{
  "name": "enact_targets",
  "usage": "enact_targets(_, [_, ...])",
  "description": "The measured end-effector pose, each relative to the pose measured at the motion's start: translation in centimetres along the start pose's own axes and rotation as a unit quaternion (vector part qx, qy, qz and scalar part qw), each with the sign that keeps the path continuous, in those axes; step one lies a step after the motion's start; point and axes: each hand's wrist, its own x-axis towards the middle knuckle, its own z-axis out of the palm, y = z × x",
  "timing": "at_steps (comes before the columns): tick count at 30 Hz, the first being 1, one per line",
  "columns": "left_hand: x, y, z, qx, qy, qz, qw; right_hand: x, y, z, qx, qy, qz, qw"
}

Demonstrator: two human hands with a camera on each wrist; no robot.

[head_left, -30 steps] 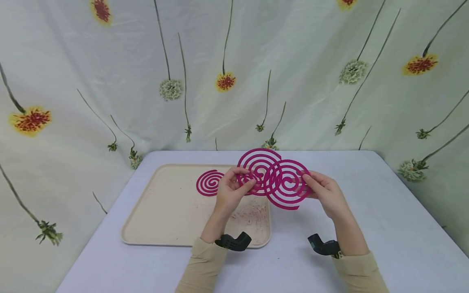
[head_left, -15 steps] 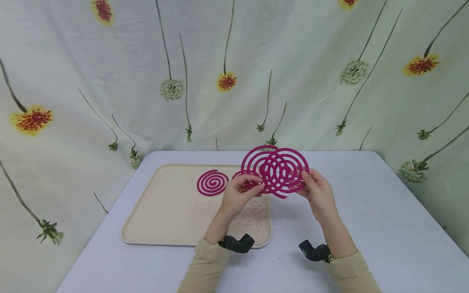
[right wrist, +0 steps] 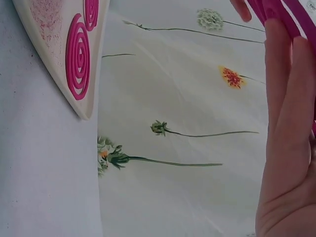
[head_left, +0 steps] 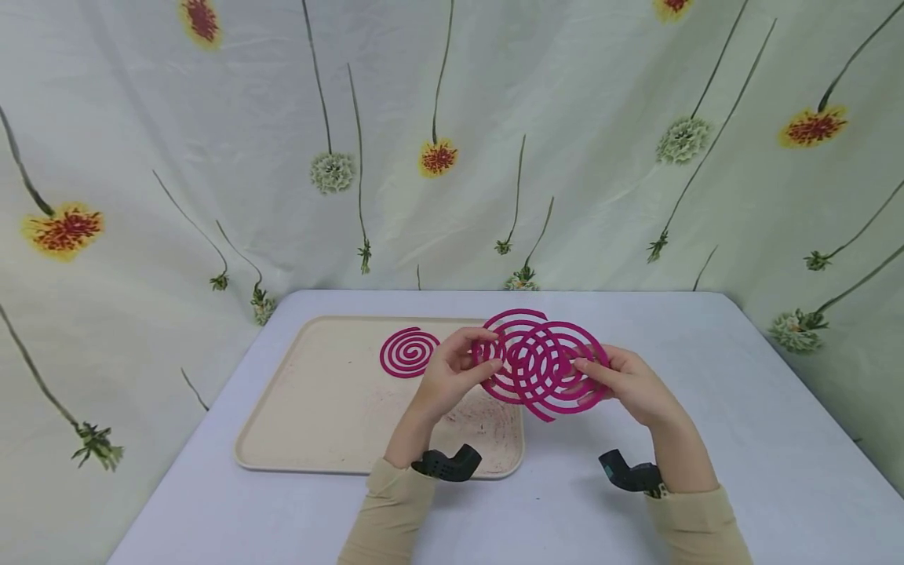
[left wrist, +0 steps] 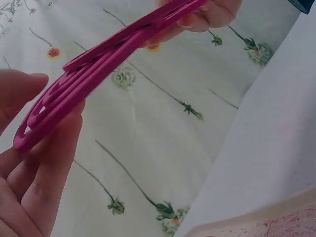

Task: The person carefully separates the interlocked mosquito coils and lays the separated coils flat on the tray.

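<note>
Two magenta mosquito coils overlap in the air above the tray's right edge in the head view. My left hand [head_left: 448,373] pinches the left mosquito coil [head_left: 521,312] at its left rim, thumb in front. At the right rim of the other mosquito coil [head_left: 565,410], my right hand [head_left: 639,384] grips with thumb and fingers. Seen edge-on in the left wrist view, the coils [left wrist: 74,106] lie at a slight angle against each other. I cannot tell whether their spirals are interlocked. The right wrist view catches only part of the held coils [right wrist: 296,17] beside the fingers.
A beige tray [head_left: 304,408] lies on the white-covered table [head_left: 706,439], with reddish crumbs at its right end. One mosquito coil [head_left: 410,353] lies flat on it; another coil [right wrist: 78,57] shows near its corner in the right wrist view. A flowered curtain [head_left: 600,157] hangs behind.
The held coils overlap more than a second ago. Both were raised and tilted half a second ago, then lowered. My right hand moved inward, then back outward. The coils on the tray stayed put.
</note>
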Motion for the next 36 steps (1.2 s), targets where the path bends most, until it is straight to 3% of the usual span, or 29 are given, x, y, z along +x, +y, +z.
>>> enact_targets(3, [0.0,0.0,-0.4,0.004,0.009,-0.001,1.0,0.1,0.1,0.3,0.003,0.016,0.0,1.0])
enact_targets(7, [0.0,0.1,-0.3,-0.003,0.036,-0.004,0.9993,0.4,-0.1,1.1,0.024,0.082,0.0,0.996])
enact_targets(12, [0.1,0.0,0.1,-0.043,0.074,0.011,0.9963,0.6,-0.4,2.3,0.106,0.145,-0.006,0.984])
enact_targets(16, [0.2,-0.1,0.3,-0.057,0.086,0.012,0.9946,0.8,-0.4,3.2,0.172,0.155,-0.018,0.973])
enact_targets(19, [0.2,-0.2,0.2,-0.048,0.089,0.001,0.9948,1.0,-0.3,3.6,0.188,0.155,-0.015,0.97])
enact_targets(23, [0.1,-0.1,-0.2,-0.024,0.099,-0.012,0.9947,1.0,-0.2,3.5,0.164,0.138,0.008,0.977])
enact_targets(28, [0.0,0.0,-1.1,-0.027,0.095,-0.012,0.9951,0.8,0.1,2.5,0.049,0.084,0.039,0.995])
enact_targets(32, [-0.1,0.1,-1.6,-0.024,0.068,-0.021,0.9972,0.7,0.4,1.8,-0.005,0.074,0.031,0.997])
enact_targets(36, [-0.1,0.3,-1.7,-0.014,0.044,-0.04,0.9981,0.8,0.6,1.6,-0.008,0.091,0.019,0.996])
